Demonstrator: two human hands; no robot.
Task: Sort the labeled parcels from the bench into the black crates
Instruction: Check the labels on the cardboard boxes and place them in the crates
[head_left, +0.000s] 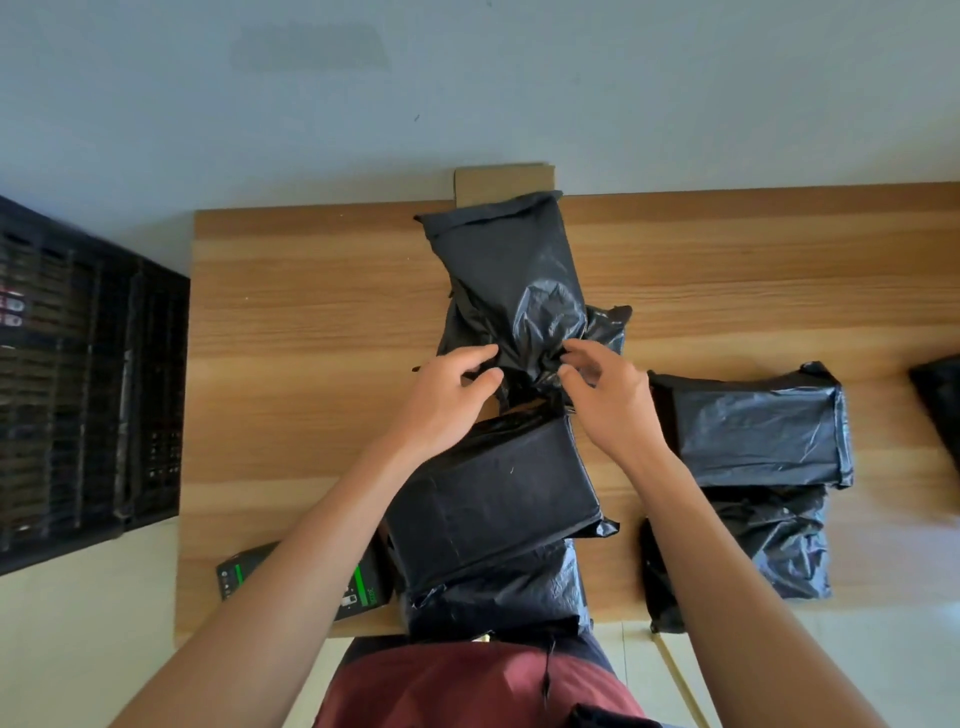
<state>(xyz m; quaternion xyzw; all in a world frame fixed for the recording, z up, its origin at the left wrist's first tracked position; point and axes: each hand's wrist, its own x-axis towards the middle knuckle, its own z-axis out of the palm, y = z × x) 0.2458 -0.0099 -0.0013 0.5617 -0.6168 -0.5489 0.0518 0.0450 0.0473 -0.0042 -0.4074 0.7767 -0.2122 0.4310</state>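
— Wood-grain bench top (311, 312) under pale walls, and nearest us at six o'clock a boxy parcel wrapped in black plastic (493, 499) sits between both forearms.

— Hands?

— Left hand (447, 400) and right hand (608, 400), fingers curled, are both gripping the crumpled near end of a long black plastic-bagged parcel (509, 275) stretching to twelve o'clock.

— Anything else?

— Two more black-wrapped parcels (753, 421) at three o'clock; slatted black plastic crates (88, 374) at nine.
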